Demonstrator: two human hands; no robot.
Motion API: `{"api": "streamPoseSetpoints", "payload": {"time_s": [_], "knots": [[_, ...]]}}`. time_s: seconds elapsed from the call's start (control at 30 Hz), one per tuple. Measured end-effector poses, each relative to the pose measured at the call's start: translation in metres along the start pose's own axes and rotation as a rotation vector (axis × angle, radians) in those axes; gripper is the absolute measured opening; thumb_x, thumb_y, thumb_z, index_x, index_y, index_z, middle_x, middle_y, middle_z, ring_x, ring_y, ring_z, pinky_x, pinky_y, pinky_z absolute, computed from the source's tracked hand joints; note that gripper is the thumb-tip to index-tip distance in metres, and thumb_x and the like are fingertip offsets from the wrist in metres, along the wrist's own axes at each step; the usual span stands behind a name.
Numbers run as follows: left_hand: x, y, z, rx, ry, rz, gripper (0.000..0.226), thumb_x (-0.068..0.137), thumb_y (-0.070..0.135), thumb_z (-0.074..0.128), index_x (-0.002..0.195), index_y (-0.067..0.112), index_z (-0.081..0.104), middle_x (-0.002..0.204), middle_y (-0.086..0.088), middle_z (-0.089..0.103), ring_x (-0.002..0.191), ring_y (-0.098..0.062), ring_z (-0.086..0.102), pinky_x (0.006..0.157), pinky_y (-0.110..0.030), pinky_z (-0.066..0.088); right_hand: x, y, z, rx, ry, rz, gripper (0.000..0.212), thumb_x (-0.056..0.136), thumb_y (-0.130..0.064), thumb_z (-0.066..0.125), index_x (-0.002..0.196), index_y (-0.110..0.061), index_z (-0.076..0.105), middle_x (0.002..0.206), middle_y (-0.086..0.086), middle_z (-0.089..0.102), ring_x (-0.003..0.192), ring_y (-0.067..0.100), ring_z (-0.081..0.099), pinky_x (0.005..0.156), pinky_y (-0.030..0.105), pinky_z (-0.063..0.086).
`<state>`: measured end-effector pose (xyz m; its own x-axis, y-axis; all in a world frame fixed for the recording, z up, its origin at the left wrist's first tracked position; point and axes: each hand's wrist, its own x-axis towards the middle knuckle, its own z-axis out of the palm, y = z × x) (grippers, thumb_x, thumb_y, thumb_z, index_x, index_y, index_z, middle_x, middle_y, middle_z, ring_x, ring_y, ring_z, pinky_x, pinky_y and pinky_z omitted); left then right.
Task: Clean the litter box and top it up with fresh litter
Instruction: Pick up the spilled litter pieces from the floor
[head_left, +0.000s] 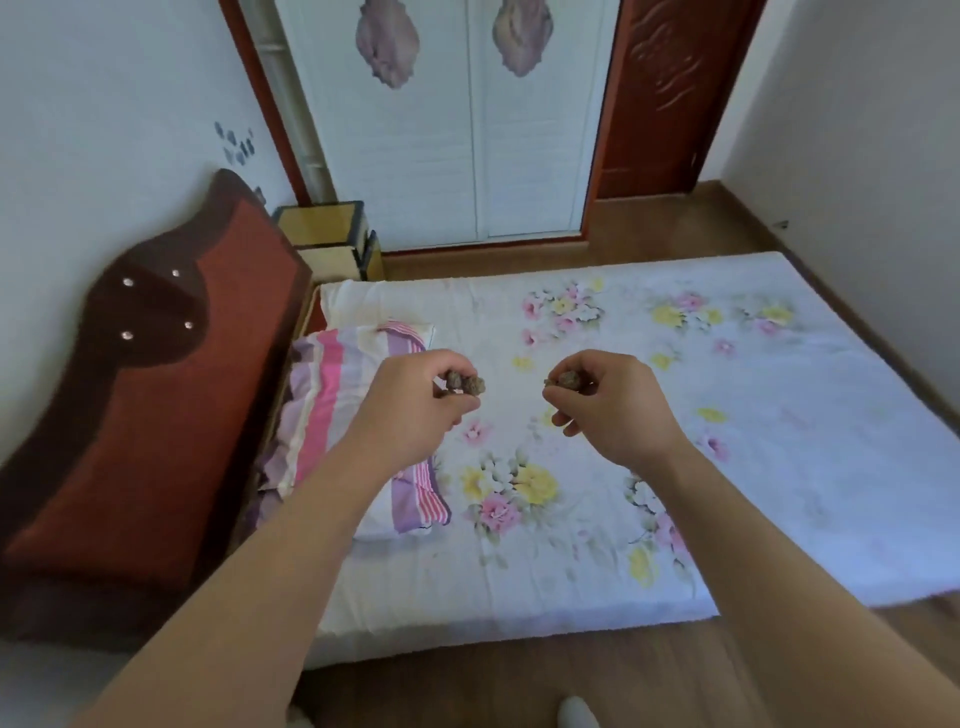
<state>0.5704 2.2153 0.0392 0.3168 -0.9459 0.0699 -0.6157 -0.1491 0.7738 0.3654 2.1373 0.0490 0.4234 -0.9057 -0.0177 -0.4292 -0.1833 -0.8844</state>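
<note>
Pinching, both at once: my left hand (410, 410) holds the left clump (466, 385), a lumpy grey-brown knot, between thumb and curled fingertips. My right hand (618, 410) pinches the right clump (568, 378) in the same way. The two hands are raised side by side with a gap between them. Both forearms reach in from the bottom of the view.

Below the hands lies a bed (519, 618), low on a wooden floor (519, 686). It fills most of the middle of the scene. A white sheet (779, 467) printed with pink and yellow flowers covers it. Both clumps hang above this sheet, near the pillow end.

At my left a padded headboard (156, 415) in red and dark brown, set with shiny studs, leans against the wall. Straight ahead, beyond the bed, stands a white wardrobe (457, 156) with two doors, each bearing a purple motif. To its right is a carved reddish-brown door (670, 93).

A pillow (332, 395) striped in pink, purple and cream lies on the bed against the headboard, partly under my left wrist. A small yellow and dark nightstand (332, 239) sits in the corner between headboard and wardrobe.
</note>
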Motion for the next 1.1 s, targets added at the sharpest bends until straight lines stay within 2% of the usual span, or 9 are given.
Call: {"api": "streamPoseSetpoints", "payload": {"time_s": [0.07,0.2,0.43,0.6,0.7,0.8,0.93,1.03,1.1], "knots": [[0.010,0.014,0.016,-0.001,-0.079,0.048,0.019,0.080,0.007,0.077,0.086,0.024,0.071,0.077,0.003,0.069,0.056,-0.014,0.067,0.058,-0.034,0.058,-0.014,0.010,-0.016,0.005,0.078,0.055,0.004,0.089,-0.009,0.068,0.086,-0.008,0.069,0.073,0.008,0.070,0.056,0.011,0.069,0.052,0.020,0.055],[0.024,0.058,0.061,-0.010,-0.216,0.180,0.018,0.080,0.010,0.078,0.088,0.024,0.072,0.080,0.000,0.070,0.058,-0.013,0.068,0.061,-0.030,0.057,-0.048,0.033,-0.060,0.009,0.243,0.173,0.004,0.089,-0.010,0.068,0.086,-0.008,0.069,0.071,0.008,0.070,0.051,0.007,0.065,0.048,0.016,0.047],[0.028,0.153,0.170,-0.032,-0.466,0.393,0.017,0.082,0.010,0.076,0.087,0.025,0.071,0.075,0.002,0.069,0.057,-0.010,0.066,0.061,-0.029,0.055,-0.115,0.079,-0.157,-0.043,0.516,0.333,0.006,0.089,-0.014,0.069,0.083,-0.014,0.068,0.068,0.006,0.071,0.055,0.015,0.069,0.057,0.030,0.059],[0.014,0.232,0.248,-0.057,-0.626,0.541,0.018,0.083,0.009,0.075,0.089,0.025,0.070,0.077,0.007,0.069,0.057,-0.006,0.066,0.062,-0.026,0.054,-0.169,0.108,-0.225,-0.029,0.718,0.419,0.003,0.089,-0.013,0.068,0.086,-0.013,0.069,0.071,0.004,0.072,0.057,0.010,0.069,0.049,0.014,0.049],[0.000,0.271,0.290,-0.078,-0.699,0.622,0.017,0.084,0.010,0.074,0.090,0.026,0.071,0.079,0.011,0.068,0.060,-0.008,0.067,0.062,-0.026,0.056,-0.201,0.122,-0.257,-0.022,0.810,0.465,0.003,0.090,-0.014,0.067,0.087,-0.014,0.069,0.067,0.001,0.071,0.054,0.006,0.067,0.049,0.014,0.049],[-0.015,0.305,0.329,-0.080,-0.776,0.697,0.016,0.084,0.009,0.073,0.091,0.023,0.071,0.079,0.011,0.068,0.061,-0.007,0.065,0.061,-0.022,0.054,-0.231,0.136,-0.282,-0.045,0.889,0.532,0.004,0.088,-0.014,0.068,0.084,-0.016,0.069,0.061,-0.002,0.068,0.045,0.002,0.060,0.045,0.011,0.042],[-0.031,0.338,0.375,-0.095,-0.899,0.749,0.016,0.083,0.003,0.072,0.091,0.016,0.072,0.081,0.001,0.070,0.060,-0.010,0.063,0.063,-0.023,0.054,-0.260,0.157,-0.310,-0.078,0.995,0.629,0.004,0.086,-0.016,0.069,0.083,-0.019,0.069,0.063,0.000,0.070,0.047,0.005,0.063,0.048,0.017,0.047],[-0.030,0.356,0.406,-0.090,-0.966,0.786,0.015,0.082,0.003,0.073,0.091,0.016,0.072,0.080,-0.001,0.070,0.059,-0.012,0.063,0.064,-0.026,0.053,-0.269,0.170,-0.327,-0.090,1.055,0.687,0.007,0.085,-0.017,0.069,0.079,-0.019,0.069,0.062,0.000,0.071,0.053,0.014,0.067,0.057,0.030,0.057],[-0.023,0.367,0.427,-0.090,-1.011,0.808,0.015,0.081,0.002,0.073,0.089,0.015,0.072,0.079,-0.003,0.069,0.059,-0.014,0.063,0.064,-0.027,0.053,-0.268,0.180,-0.337,-0.085,1.091,0.714,0.007,0.085,-0.017,0.069,0.079,-0.019,0.069,0.063,0.000,0.071,0.056,0.017,0.068,0.061,0.034,0.059]]}}
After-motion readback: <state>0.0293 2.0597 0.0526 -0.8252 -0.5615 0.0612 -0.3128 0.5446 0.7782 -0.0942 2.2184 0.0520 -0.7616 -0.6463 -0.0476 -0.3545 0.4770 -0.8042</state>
